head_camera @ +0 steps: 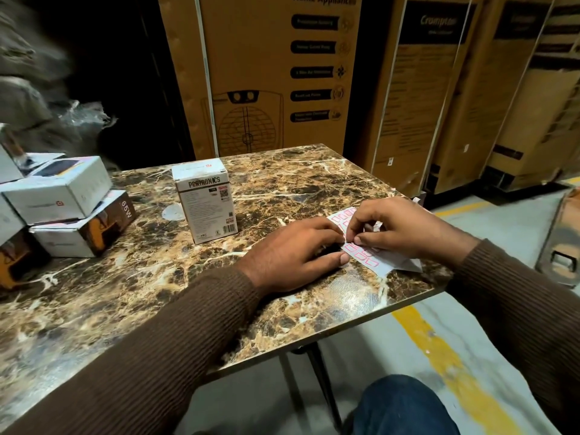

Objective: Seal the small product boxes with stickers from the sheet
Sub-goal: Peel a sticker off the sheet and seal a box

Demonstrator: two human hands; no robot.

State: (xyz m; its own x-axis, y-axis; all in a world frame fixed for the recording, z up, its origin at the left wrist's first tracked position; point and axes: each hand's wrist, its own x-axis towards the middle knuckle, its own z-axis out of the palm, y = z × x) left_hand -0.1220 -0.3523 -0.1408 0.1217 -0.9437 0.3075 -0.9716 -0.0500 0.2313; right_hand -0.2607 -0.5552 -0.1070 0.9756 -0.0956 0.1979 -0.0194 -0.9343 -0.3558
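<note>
A white sticker sheet (368, 257) with red outlined stickers lies near the right edge of the marble-pattern table (131, 309). My left hand (295, 255) rests on the table with its fingertips and thumb on the sheet's left edge. My right hand (405, 229) pinches at the sheet with thumb and forefinger; whether a sticker is lifted is hidden by the fingers. A small white product box (205, 200) stands upright on the table, to the left of and beyond both hands.
A pile of several similar small boxes (62, 208) sits at the table's left edge. Tall brown appliance cartons (270, 73) stand close behind the table. To the right are a concrete floor with a yellow line (452, 365) and my knee (405, 406).
</note>
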